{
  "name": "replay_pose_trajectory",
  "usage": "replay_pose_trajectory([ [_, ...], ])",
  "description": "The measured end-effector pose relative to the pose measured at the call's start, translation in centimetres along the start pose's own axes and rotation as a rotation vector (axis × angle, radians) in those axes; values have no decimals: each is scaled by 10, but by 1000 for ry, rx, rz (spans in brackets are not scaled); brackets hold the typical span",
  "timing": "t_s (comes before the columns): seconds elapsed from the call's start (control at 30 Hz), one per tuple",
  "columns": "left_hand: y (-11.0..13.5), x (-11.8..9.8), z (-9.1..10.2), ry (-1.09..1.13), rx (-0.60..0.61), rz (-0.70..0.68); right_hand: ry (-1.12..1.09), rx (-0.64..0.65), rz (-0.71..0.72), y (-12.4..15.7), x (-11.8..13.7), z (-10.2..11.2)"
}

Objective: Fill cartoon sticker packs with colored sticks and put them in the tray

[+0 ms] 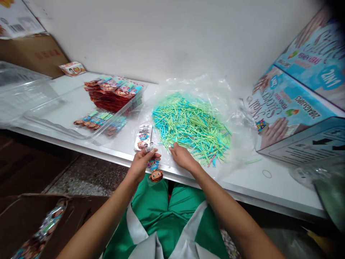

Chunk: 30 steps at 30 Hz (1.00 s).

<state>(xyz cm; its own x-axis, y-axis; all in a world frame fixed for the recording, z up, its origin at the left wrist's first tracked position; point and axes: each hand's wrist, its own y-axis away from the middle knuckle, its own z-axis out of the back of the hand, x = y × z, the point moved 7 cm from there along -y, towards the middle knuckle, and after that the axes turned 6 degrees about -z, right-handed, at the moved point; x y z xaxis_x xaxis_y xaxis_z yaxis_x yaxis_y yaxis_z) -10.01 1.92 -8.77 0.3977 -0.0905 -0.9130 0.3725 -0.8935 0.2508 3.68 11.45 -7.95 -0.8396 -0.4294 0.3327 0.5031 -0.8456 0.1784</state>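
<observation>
My left hand (142,162) is closed on a small clear packet (154,169) printed with a cartoon face, held at the table's front edge. My right hand (181,155) rests at the near edge of a heap of green and blue sticks (192,126), fingertips pinched among them. The sticks lie on a sheet of clear plastic (215,93). A short stack of the same packets (143,136) lies on the white table (269,187) just beyond my left hand.
A clear tray (54,115) at the left holds a red pile of filled packets (113,91) and a row of several more. Printed cartons (291,108) stand at the right. A rubber band (267,174) lies near the front edge. A brown box (32,223) sits low left.
</observation>
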Motion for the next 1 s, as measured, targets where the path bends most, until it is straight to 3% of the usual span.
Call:
replay_pose_trajectory([
  [0.13, 5, 5, -6, 14, 26, 5, 47, -9, -45, -27, 28, -8],
  [0.23, 8, 8, -6, 18, 26, 20, 68, -4, -57, -40, 32, -9],
  [0.53, 5, 8, -2, 26, 5, 14, -12, -32, -36, -22, -16, 18],
  [0.63, 2, 3, -8, 2, 8, -26, -304, -45, 70, -5, -21, 17],
  [0.77, -9, -18, -18, -142, -53, -221, -722, -137, 222, 19, -22, 9],
  [0.9, -23, -44, -51, -374, -19, -543, -766, -139, 298, 35, -15, -3],
  [1.0, -27, -41, -87, -558, 104, -646, -754, -138, 326, 38, -12, -11],
])
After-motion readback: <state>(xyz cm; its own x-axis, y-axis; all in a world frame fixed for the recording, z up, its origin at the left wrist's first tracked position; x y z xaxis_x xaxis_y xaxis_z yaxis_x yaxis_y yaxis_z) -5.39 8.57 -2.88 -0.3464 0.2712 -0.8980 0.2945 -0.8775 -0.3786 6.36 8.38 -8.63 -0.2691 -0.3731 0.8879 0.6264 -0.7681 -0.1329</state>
